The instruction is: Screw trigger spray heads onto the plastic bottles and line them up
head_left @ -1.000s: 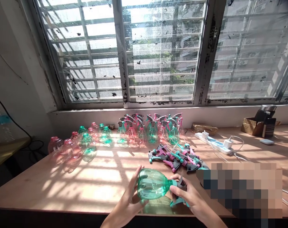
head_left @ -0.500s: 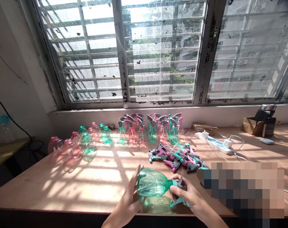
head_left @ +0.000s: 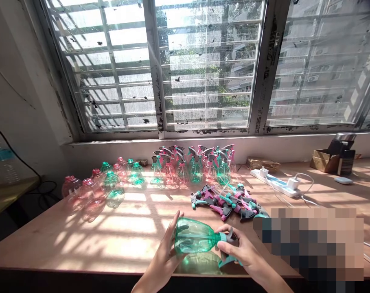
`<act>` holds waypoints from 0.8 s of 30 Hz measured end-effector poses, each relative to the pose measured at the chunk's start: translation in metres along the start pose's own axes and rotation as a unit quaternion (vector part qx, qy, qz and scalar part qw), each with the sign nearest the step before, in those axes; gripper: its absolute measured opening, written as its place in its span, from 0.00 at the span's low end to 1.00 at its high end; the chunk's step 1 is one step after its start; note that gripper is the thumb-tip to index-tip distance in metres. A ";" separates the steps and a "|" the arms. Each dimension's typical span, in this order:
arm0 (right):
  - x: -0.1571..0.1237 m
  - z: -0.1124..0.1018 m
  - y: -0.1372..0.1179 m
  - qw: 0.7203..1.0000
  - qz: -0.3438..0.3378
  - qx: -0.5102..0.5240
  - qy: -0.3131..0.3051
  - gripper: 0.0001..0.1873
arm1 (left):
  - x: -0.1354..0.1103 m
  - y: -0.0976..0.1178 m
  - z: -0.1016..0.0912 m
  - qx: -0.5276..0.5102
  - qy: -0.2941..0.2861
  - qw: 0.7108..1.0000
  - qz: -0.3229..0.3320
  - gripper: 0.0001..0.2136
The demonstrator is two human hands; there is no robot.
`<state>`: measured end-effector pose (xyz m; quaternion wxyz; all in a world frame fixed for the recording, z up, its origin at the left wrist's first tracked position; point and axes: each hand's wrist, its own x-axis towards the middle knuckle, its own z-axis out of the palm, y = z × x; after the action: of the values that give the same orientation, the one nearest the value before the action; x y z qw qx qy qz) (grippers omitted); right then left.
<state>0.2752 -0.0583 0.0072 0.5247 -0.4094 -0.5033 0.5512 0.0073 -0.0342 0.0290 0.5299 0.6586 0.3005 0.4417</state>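
A clear green spray bottle (head_left: 194, 236) lies sideways in the air above the table's front edge, its base to the left. My left hand (head_left: 169, 248) cups the base end, fingers wrapped around it. At the neck, my right hand (head_left: 235, 246) grips the teal and grey spray head (head_left: 230, 238), thumb on the collar. A straw shows inside the bottle. Just beyond lies a pile of loose pink, teal and grey spray heads (head_left: 227, 201). Open pink and green bottles without heads (head_left: 88, 193) stand at the left.
Several bottles with heads fitted (head_left: 197, 169) stand in rows near the window wall. A white power strip (head_left: 274, 183) with plugs and cables lies at the right, near a cardboard box (head_left: 322, 160). A blurred patch (head_left: 319, 244) hides the lower right.
The bottle has turned slightly about its length in my hands. Both hands stay in nearly the same place, and the things on the table have not moved.
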 end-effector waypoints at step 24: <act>-0.001 0.003 0.005 0.999 -0.038 -0.033 0.016 0.24 | -0.005 0.005 0.002 -0.034 -0.025 0.998 -0.036 0.47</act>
<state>0.2711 -0.0595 0.0024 0.5394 -0.4154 -0.5285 0.5072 0.0071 -0.0404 0.0322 0.5750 0.6395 0.2959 0.4157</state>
